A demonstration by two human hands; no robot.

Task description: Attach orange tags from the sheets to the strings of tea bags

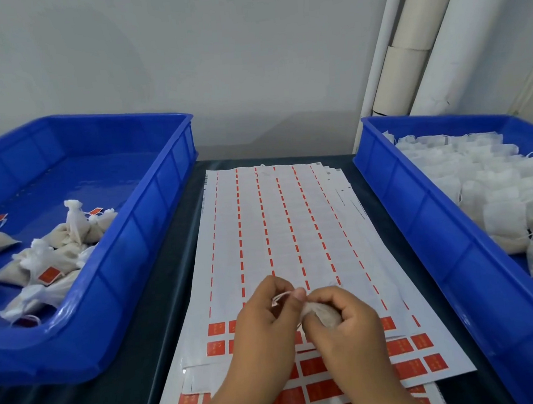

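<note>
A stack of white tag sheets (280, 232) lies lengthwise on the dark table, mostly stripped, with orange tags (403, 347) left in the near rows. Above the sheets' near part my right hand (344, 330) grips a small tea bag (325, 314), most of it hidden in my palm. Close beside it my left hand (263, 324) pinches the bag's white string (281, 296) between thumb and fingertips. Whether a tag sits on that string I cannot tell.
A blue bin (129, 271) on the left holds tea bags with orange tags (49, 274). Another blue bin (428, 220) on the right is packed with untagged white tea bags (500, 200). White pipes (419, 43) run up the wall behind.
</note>
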